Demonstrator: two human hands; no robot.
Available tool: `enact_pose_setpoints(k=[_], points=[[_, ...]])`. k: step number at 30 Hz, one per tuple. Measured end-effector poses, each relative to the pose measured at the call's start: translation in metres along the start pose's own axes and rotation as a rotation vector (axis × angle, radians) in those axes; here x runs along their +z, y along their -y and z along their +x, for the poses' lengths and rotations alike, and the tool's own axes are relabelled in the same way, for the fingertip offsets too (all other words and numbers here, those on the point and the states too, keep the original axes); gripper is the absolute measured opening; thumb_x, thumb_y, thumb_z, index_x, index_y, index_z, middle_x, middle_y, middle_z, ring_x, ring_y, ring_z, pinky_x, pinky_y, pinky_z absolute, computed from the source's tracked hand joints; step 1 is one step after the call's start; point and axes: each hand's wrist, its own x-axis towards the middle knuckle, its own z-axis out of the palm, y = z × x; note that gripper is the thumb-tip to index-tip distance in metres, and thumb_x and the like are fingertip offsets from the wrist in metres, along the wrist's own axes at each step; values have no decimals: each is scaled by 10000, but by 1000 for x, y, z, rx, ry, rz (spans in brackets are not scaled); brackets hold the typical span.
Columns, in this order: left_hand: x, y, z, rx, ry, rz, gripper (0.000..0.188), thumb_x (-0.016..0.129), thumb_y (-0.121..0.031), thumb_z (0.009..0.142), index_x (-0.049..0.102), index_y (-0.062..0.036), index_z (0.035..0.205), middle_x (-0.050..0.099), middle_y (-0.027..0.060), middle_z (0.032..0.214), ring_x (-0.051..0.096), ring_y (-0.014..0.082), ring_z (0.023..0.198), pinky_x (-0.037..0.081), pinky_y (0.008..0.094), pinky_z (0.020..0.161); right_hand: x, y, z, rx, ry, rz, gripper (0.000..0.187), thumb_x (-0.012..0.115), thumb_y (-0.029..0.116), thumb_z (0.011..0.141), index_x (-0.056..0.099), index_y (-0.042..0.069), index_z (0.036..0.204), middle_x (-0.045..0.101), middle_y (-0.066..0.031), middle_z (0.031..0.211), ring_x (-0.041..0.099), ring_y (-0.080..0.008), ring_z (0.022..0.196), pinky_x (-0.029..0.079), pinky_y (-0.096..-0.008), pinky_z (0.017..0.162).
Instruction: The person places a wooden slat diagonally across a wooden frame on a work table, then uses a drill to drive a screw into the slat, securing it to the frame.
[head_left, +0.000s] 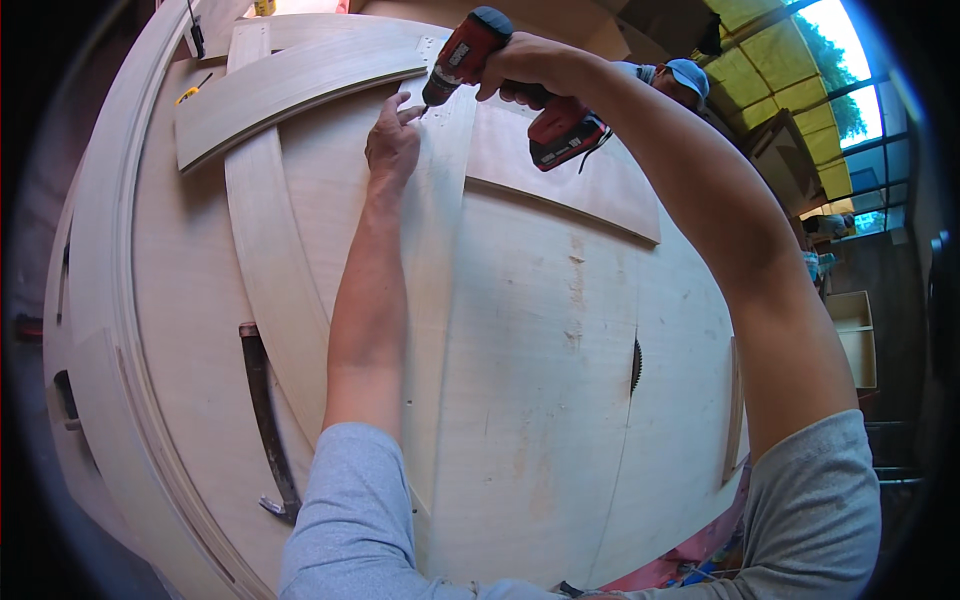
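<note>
Pale plywood surfaces the work table, spreading from beneath the red cordless drill back to the person's body. Nearest, well to the person's side of the drill and to its left, lies a claw hammer; a careless sweep of the left forearm could knock it. Also on the person's side of the drill, but to its right, a toothed saw blade pokes up through the table. Whether it is powered cannot be told, yet an arm or board dragged over it could be cut.

Just below the drill's nose, the left hand has its fingers half curled and reaching for the bit; I cannot tell whether they pinch a screw. The right hand is wrapped around the drill's handle. Directly under the drill runs a long board. Should the bit skid, from a tilted drill or that board shifting, the fingertips seem likeliest to suffer. A curved board to the drill's left might slide if bumped.

Beyond the drill, to its right, a person in a light blue cap is close enough to be a distraction; yellow sheeting hangs farther off.
</note>
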Motion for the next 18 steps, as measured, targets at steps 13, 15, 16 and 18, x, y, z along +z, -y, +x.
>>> enact_pose_setpoints(k=[13, 15, 16, 18], points=[[2, -6, -3, -7, -14, 70, 556, 449, -13, 876, 539, -95, 1418, 728, 101, 1267, 677, 291, 1207, 501, 378, 1039, 0, 8, 13, 10, 21, -65, 220, 792, 63, 731, 714, 46, 937, 602, -67, 672, 531, -150, 493, 436, -327, 441], [2, -1, -2, 13, -47, 61, 570, 449, 2, 862, 539, -84, 1417, 722, 120, 1274, 675, 303, 1208, 501, 386, 1044, 2, 18, 15, 63, 63, -167, 264, 764, 61, 714, 690, 44, 967, 578, -39, 669, 499, -128, 490, 424, -306, 452], [2, 2, -1, 31, -79, 52, 583, 450, 17, 848, 539, -72, 1417, 715, 138, 1280, 672, 316, 1210, 502, 395, 1049, 3, 23, 16, 63, 63, -167, 264, 764, 61, 714, 690, 44, 967, 578, -39, 669, 499, -128, 490, 424, -306, 452], [4, 0, -2, 68, -148, 60, 590, 446, 36, 832, 543, -60, 1407, 707, 160, 1286, 670, 332, 1208, 502, 400, 1054, 4, 30, 18, 94, 101, -238, 238, 760, 57, 716, 688, 34, 941, 575, -44, 659, 504, -139, 491, 425, -320, 451]])
